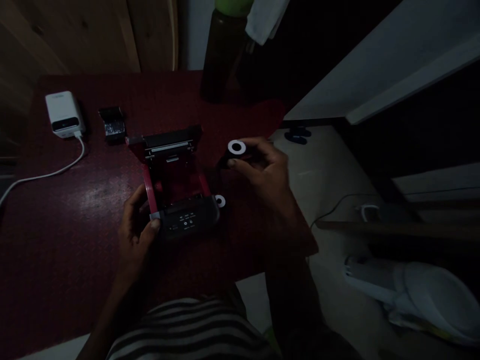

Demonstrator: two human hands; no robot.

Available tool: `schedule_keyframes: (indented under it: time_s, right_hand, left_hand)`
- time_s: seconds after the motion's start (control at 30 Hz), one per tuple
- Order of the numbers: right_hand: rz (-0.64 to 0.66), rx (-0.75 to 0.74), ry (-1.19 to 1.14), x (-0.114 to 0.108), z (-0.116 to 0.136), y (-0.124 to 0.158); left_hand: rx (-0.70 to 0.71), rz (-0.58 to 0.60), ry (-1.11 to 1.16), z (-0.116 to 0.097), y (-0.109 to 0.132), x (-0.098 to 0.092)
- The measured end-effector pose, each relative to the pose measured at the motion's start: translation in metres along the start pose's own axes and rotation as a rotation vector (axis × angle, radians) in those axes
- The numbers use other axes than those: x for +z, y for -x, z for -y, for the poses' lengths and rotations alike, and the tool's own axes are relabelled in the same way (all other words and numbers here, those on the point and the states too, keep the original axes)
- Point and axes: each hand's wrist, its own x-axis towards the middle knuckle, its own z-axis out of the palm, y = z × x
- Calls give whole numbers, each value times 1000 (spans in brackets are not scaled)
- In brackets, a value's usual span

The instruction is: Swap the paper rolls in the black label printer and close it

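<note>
A small printer-like device (176, 182), red with a dark front panel of small marks and buttons, stands on the table with its lid raised. My left hand (137, 225) grips its front left corner, thumb on the panel edge and fingers along the side. To the right of the device, my right hand (264, 167) pinches a small dark roll (237, 147) with a white ring-shaped end, held apart from the open bay. A second white ring-ended roll (220, 201) shows against the device's right front corner; dimness hides most of it.
On the dark red table (75, 240) are a white power bank (63, 114) with a white cable (56, 175) and a small black piece (113, 124). A dark bottle (221, 52) with a green top stands at the back. Slippers (297, 135) lie on the floor.
</note>
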Motion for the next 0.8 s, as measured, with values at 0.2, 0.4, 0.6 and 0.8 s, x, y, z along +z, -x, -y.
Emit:
schedule_keyframes:
  time_s: [0.2,0.4,0.6,0.8]
  right_hand:
    - [88,155,-41,40,-61,-8]
    - [147,149,10,49,-64,-6]
    - [151,184,71,19,-56,20]
    - [251,247,84,-12,-32,78]
  left_hand:
    - [36,-10,-50,0,-4,0]
    - [32,-32,-36,-4,-2,3]
    - [1,-23,-39,-7,-1,2]
    - [2,-9,-17,-12,-3,5]
